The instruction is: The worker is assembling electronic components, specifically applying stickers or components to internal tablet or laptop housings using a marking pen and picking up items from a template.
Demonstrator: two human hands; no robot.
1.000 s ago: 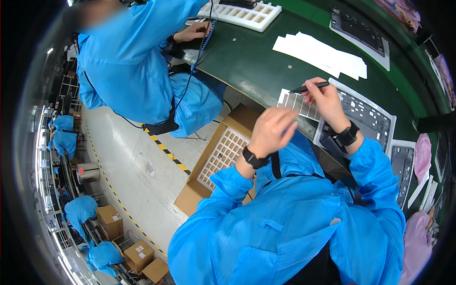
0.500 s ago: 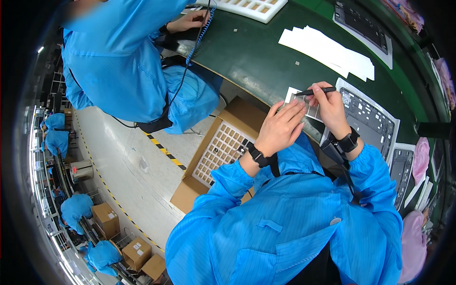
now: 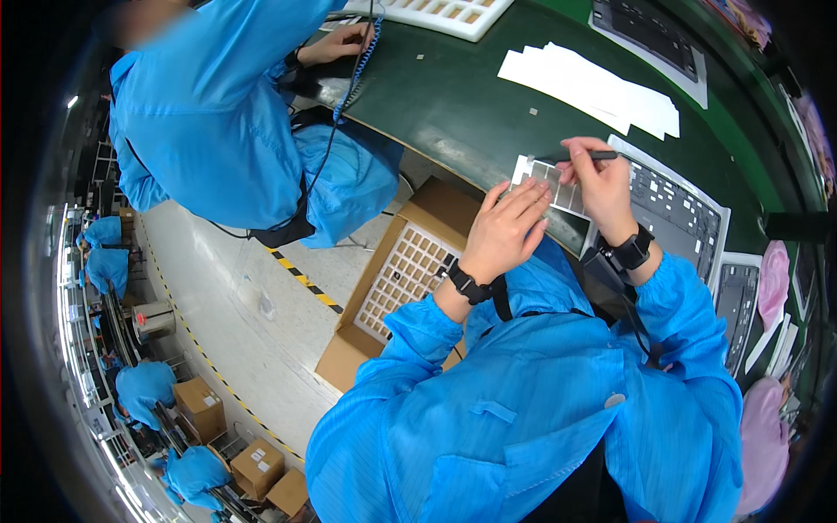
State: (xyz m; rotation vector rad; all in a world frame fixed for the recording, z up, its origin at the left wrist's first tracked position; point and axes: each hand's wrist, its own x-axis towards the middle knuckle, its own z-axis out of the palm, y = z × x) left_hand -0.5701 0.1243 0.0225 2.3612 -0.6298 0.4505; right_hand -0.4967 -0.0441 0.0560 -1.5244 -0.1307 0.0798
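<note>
My left hand lies with its fingers stretched flat over a white sheet that bears rows of grey rectangular pieces. The sheet is at the near edge of the green table, partly hidden by both hands. My right hand is closed on black tweezers, held almost level above the sheet. Their tip points left, and a small greyish piece shows beside it; whether the tip grips it I cannot tell. Right of my right hand lies a dark laptop casing panel on a white backing.
Fanned white sheets and a small grey square lie farther back on the table. An open carton with a white gridded tray stands below the edge. At the left sits a co-worker in blue, beside a coiled cable.
The tweezers have tilted to nearly level and their tip has come up toward the sheet's far edge, where the small greyish piece now shows. My left hand stays on the sheet.
</note>
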